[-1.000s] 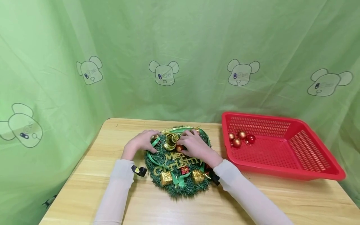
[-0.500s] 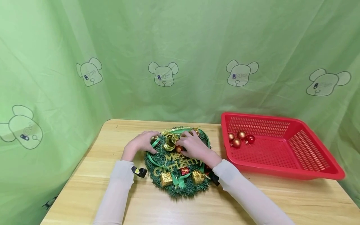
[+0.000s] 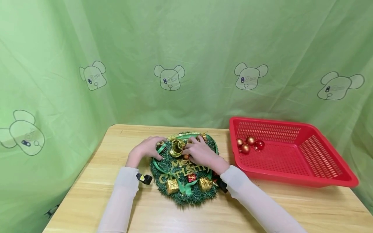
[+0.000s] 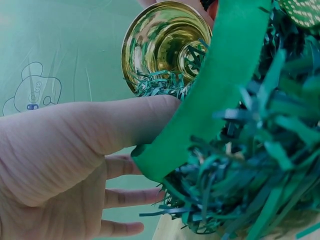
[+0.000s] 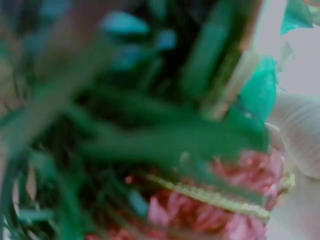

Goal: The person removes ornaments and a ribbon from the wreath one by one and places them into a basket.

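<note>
A green tinsel Christmas wreath (image 3: pixel 186 199) with gold "Merry Christmas" lettering lies on the wooden table. My left hand (image 3: pixel 148 147) grips its left side; in the left wrist view the thumb (image 4: pixel 135 117) lies against a green ribbon (image 4: pixel 225 85), with the other fingers behind the edge. A gold bell (image 3: pixel 176 149) sits in the wreath's upper part, its mouth facing up. Beside the bell, my right hand (image 3: pixel 201 152) pinches a copper-coloured bauble (image 3: pixel 186 156), mostly covered by the fingers. Tinsel blurs much of the right wrist view, where a red foil gift ornament (image 5: pixel 200 215) shows.
A red plastic basket (image 3: pixel 279 178) stands at the right, with several gold and red baubles (image 3: pixel 245 148) in its left end. Gold gift boxes (image 3: pixel 172 186) decorate the wreath's lower part. A green curtain (image 3: pixel 204 97) hangs behind the table (image 3: pixel 116 136).
My right fingers have edged slightly left towards the bell, and less of the copper bauble shows. The bell has shifted a little. My left hand stays in place.
</note>
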